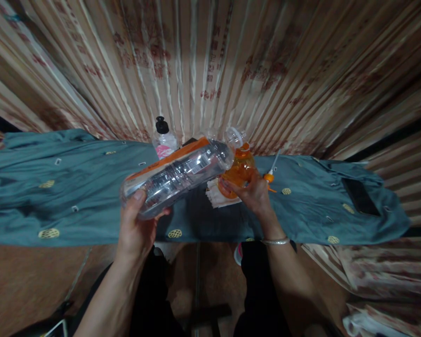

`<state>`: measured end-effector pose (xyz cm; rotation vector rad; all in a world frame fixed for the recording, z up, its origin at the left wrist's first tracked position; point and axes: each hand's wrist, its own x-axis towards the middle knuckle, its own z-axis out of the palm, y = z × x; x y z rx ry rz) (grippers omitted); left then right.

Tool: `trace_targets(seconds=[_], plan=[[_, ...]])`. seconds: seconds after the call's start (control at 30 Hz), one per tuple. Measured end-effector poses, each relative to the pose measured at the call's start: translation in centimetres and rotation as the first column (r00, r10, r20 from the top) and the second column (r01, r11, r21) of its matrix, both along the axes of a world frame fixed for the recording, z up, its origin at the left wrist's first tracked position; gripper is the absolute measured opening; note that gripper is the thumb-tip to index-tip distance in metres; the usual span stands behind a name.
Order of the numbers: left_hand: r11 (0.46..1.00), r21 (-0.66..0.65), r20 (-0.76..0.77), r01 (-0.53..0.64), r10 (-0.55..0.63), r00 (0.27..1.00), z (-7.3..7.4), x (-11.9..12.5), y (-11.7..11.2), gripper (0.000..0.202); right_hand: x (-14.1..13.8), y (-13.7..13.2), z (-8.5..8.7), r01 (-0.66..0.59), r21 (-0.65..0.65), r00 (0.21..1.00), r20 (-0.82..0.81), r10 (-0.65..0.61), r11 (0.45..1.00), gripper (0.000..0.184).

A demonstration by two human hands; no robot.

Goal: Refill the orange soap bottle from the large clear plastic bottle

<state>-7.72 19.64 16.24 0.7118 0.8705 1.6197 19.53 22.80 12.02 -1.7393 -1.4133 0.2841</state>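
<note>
Clear bottle [177, 175] lies tilted above the table's middle, its mouth at the top of the orange bottle [240, 171]. The left hand [136, 227] wraps its fingers round the clear bottle's base; the right hand [254, 194] curls round the orange bottle. A teal cloth [56, 196] lies beneath, a black-capped bottle [163, 138] stands behind, and a phone [359, 196] lies far right.
</note>
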Motion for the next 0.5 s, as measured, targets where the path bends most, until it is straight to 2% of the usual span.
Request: trace_targets(seconds=[0.5], plan=[[0.999, 0.029, 0.018, -0.044, 0.043, 0.999, 0.02, 0.23, -0.05, 0.054, -0.13, -0.04, 0.29, -0.014, 0.014, 1.000, -0.018, 0.015, 1.000, 0.078]])
